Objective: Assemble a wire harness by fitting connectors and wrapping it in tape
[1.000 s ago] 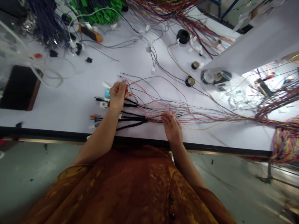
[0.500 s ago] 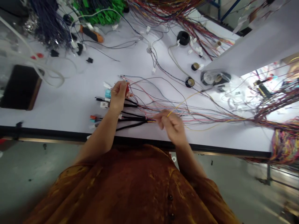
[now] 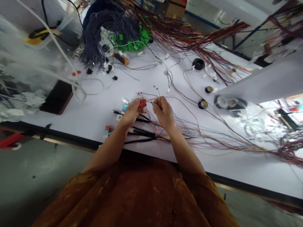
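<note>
My left hand (image 3: 130, 114) gripped a red connector (image 3: 143, 103); my right hand (image 3: 163, 114) now pinched a yellow wire (image 3: 159, 92), so the two parts were close together.

Your tabletop (image 3: 113, 85) is evenly bright, but glare washes out the clutter at three o'clock; the floor (image 3: 54, 170) at seven o'clock is dim. Everything looks slightly soft, and your wide view bends toward its edges.

Red connector (image 3: 142, 103) up in left hand (image 3: 131, 114); yellow wire (image 3: 159, 93) in right hand (image 3: 163, 113), three o'clock, tip towards eleven; black-sleeved wires (image 3: 144, 134) at six.
</note>
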`<move>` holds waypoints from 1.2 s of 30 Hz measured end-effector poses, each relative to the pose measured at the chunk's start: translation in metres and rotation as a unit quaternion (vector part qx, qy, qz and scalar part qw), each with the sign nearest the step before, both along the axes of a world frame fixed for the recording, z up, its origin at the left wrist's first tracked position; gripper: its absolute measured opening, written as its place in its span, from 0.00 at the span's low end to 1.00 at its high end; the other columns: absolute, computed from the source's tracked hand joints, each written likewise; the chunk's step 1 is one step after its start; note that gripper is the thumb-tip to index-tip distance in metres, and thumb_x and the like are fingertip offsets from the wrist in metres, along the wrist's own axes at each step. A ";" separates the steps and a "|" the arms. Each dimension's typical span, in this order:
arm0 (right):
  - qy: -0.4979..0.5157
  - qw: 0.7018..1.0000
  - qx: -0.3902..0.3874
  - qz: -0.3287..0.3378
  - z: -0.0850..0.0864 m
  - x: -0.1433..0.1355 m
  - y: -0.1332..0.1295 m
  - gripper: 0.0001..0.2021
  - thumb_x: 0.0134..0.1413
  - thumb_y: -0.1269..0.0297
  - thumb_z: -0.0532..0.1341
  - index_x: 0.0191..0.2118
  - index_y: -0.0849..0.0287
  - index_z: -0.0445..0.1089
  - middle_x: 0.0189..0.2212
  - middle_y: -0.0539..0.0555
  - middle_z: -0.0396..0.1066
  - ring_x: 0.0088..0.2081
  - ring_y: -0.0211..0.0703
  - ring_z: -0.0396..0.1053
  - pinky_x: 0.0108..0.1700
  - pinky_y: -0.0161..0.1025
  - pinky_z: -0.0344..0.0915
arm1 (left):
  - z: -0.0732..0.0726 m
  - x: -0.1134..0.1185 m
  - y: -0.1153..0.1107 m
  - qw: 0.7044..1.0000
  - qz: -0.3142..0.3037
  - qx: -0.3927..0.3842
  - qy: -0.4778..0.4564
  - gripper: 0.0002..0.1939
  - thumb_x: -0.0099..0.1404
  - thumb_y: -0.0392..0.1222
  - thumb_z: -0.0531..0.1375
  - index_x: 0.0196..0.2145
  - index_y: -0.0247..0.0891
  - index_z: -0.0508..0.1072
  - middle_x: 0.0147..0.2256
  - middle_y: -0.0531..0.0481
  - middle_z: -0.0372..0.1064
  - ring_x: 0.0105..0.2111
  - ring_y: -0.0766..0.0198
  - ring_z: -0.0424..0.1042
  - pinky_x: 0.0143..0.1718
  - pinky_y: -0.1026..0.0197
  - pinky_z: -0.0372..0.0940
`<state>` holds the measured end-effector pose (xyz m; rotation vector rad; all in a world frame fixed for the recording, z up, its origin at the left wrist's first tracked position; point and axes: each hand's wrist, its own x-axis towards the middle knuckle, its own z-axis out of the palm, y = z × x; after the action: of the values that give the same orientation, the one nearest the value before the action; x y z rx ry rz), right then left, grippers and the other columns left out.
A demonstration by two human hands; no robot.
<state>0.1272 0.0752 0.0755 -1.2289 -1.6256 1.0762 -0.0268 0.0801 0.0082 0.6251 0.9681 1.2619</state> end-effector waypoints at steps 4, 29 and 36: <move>-0.030 0.999 -0.003 -0.023 -0.010 0.008 -0.004 0.06 0.59 0.67 0.54 0.30 0.57 0.60 0.23 0.44 0.54 0.26 0.33 0.52 0.31 0.34 0.53 | 0.001 -0.002 -0.001 0.999 -0.021 0.014 -0.023 0.23 0.55 0.56 0.68 0.43 0.39 0.73 0.31 0.52 0.73 0.28 0.67 0.74 0.31 0.62 0.72; -0.001 0.997 -0.061 -0.043 -0.027 0.006 -0.010 0.08 0.53 0.64 0.59 0.25 0.59 0.69 0.20 0.46 0.61 0.23 0.33 0.55 0.27 0.34 0.54 | 0.003 -0.006 -0.002 0.992 -0.030 0.018 -0.124 0.06 0.53 0.34 0.69 0.30 0.40 0.77 0.41 0.53 0.75 0.43 0.64 0.76 0.47 0.61 0.70; -0.005 0.996 -0.079 -0.033 -0.028 0.008 -0.008 0.07 0.51 0.63 0.60 0.25 0.59 0.68 0.19 0.45 0.59 0.23 0.33 0.54 0.27 0.34 0.52 | 0.002 -0.007 -0.002 0.995 -0.049 0.067 -0.056 0.16 0.54 0.39 0.70 0.41 0.42 0.77 0.44 0.47 0.75 0.48 0.59 0.74 0.57 0.55 0.64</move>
<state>0.1347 0.0671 0.0477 -1.3843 -1.5195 1.1764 -0.0335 0.0777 0.0105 0.6913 0.7564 1.2686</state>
